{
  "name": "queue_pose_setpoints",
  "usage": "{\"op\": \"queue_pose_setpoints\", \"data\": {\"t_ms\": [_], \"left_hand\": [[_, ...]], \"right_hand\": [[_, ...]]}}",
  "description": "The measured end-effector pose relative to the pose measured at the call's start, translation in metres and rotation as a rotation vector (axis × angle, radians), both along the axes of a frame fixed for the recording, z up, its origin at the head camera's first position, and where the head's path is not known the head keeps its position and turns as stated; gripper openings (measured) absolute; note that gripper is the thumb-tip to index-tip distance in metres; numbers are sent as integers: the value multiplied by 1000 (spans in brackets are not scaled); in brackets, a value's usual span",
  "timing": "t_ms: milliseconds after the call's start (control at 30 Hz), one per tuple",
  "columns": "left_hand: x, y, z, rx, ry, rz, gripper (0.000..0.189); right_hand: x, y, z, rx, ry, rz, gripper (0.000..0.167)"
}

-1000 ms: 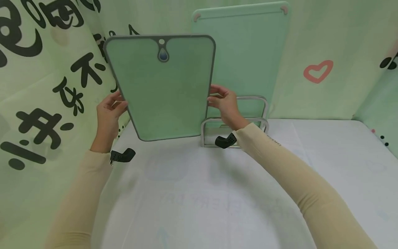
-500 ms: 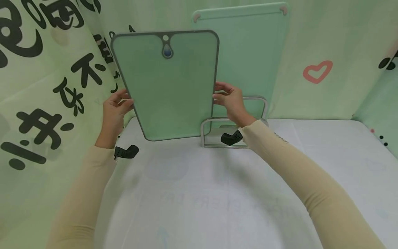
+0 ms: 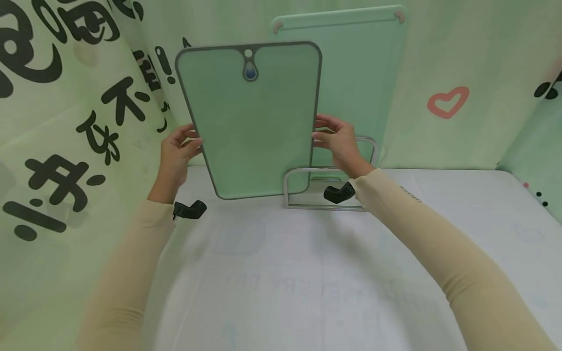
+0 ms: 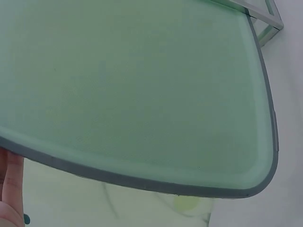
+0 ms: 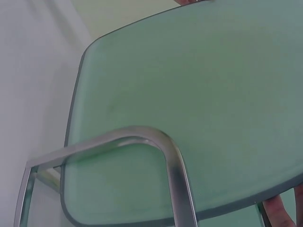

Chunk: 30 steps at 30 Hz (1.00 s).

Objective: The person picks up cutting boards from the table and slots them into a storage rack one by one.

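A green cutting board (image 3: 254,122) with a dark grey rim and a hanging hole at its top stands upright between my hands. My left hand (image 3: 175,153) pinches its left edge, and my right hand (image 3: 342,142) pinches the right edge at about the same height. The board's lower right corner is behind the front bar of a metal rack (image 3: 287,187), as the right wrist view also shows. In the left wrist view the fingers (image 4: 13,182) sit at the rim.
A larger pale green board (image 3: 351,63) with pink corners stands upright in the rack, behind the held one. A white-covered table (image 3: 281,273) spreads in front. A patterned curtain (image 3: 483,58) with black characters and a red heart hangs around the table.
Both hands have carried the cutting board to the right, and its lower right corner has slid behind the rack's front bar. The rack and larger board have stayed in place.
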<state>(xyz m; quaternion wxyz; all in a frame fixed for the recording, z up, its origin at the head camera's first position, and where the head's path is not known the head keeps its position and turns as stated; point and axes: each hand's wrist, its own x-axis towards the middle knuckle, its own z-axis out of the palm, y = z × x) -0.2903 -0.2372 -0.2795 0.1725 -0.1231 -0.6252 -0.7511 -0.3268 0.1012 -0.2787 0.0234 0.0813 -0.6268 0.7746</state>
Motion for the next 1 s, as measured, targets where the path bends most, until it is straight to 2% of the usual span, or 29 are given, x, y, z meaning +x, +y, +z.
{"op": "queue_pose_setpoints", "data": {"t_ms": [233,633,1000], "left_hand": [[-6,12,-3,-28,6,-15,28],[-17,32,-9,-9,-5,-45,28],[-22,47,-12,-7,-17,-60,28]], "right_hand": [[2,13,2,14,6,-21,46],[4,34,4,-3,11,-45,46],[10,52,7,90,8,-50,47]]}}
